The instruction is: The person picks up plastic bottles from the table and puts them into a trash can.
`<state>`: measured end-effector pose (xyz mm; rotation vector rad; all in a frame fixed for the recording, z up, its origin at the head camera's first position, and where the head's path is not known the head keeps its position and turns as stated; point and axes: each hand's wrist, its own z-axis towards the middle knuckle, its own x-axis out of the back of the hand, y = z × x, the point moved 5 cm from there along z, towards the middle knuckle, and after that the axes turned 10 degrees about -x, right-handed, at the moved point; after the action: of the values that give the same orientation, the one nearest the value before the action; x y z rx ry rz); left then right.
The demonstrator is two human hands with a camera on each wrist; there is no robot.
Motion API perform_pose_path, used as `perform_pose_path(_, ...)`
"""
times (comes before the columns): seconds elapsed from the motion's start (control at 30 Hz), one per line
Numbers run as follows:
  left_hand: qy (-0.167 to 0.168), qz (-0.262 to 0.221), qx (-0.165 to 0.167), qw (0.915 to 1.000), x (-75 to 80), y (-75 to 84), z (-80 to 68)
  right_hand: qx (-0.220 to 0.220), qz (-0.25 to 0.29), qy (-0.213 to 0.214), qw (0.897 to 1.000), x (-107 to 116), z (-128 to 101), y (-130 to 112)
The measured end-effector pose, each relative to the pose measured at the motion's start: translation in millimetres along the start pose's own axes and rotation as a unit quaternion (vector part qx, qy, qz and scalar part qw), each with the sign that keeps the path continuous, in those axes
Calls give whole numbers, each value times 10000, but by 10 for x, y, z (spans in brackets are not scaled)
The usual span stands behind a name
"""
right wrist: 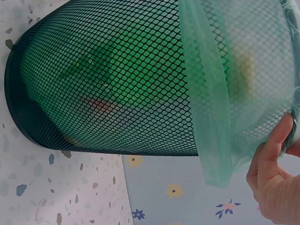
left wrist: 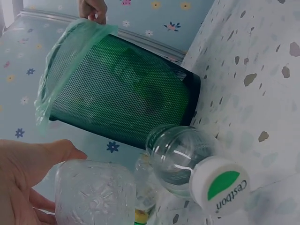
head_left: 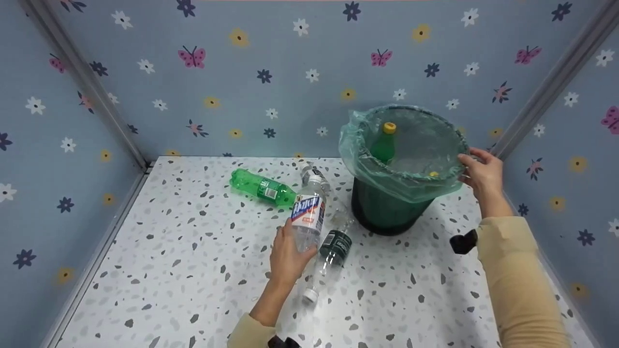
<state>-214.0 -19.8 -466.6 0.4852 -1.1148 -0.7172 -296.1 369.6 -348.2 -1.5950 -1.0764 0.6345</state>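
My left hand (head_left: 286, 253) grips a clear plastic bottle (head_left: 309, 212) with a white cap and a blue, white and red label; its base (left wrist: 95, 199) faces the left wrist camera. My right hand (head_left: 483, 176) pinches the right rim of a dark mesh bin (head_left: 391, 208), over which a green plastic bag (head_left: 355, 145) is folded. Inside the bin stands a green bottle (head_left: 384, 145) with a yellow cap, and a second yellow cap (head_left: 434, 174) shows lower down. Seen from the right wrist, the fingers (right wrist: 276, 136) hold bag and rim together.
Left of the bin lie a clear bottle with a dark green label (head_left: 336, 244), a green bottle (head_left: 263, 188) on its side, and another clear bottle (head_left: 307, 170) partly hidden behind the held one. The speckled tabletop (head_left: 193, 270) is bounded by flowered panels (head_left: 271, 72).
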Motion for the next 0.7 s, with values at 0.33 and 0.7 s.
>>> perform_pose_path(0.33,127,-287,-329,9990,206,321,58,5,86,-40,10000,-2,1,1)
perform_pose_path(0.7,307,-293,-1175,9922,433,741,192,44,-70,90,9999,-3,2,2)
